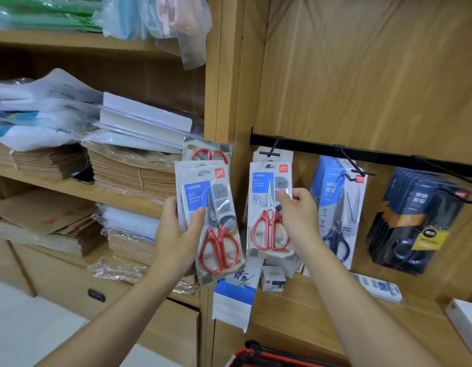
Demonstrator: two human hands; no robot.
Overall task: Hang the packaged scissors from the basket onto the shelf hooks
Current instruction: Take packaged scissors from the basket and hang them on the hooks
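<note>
Several packaged scissors [216, 207] with red handles sit stacked in the left hand [176, 234], thumb laid across the front card and fingers wrapped round the stack's left edge. The stack is held up before the wooden upright that divides the two shelf bays. One more red-handled pack [266, 221] hangs upright at the leftmost hook [271, 151] of a black rail [375, 154], with another pack just behind it. Whether its hole is fully over the hook's tip I cannot tell. The right hand [299, 215] pinches this pack by its right edge, thumb on the front and the other fingers curled close beside it. Further right on the rail hang blue-handled scissors [338, 207] in white and blue cards, then a row of dark packs [415, 221] on a third hook. Only the red rim of the basket [266, 353] shows, at the bottom edge below the hands. Brown paper bags [128, 168] lie stacked on the left shelves.
</note>
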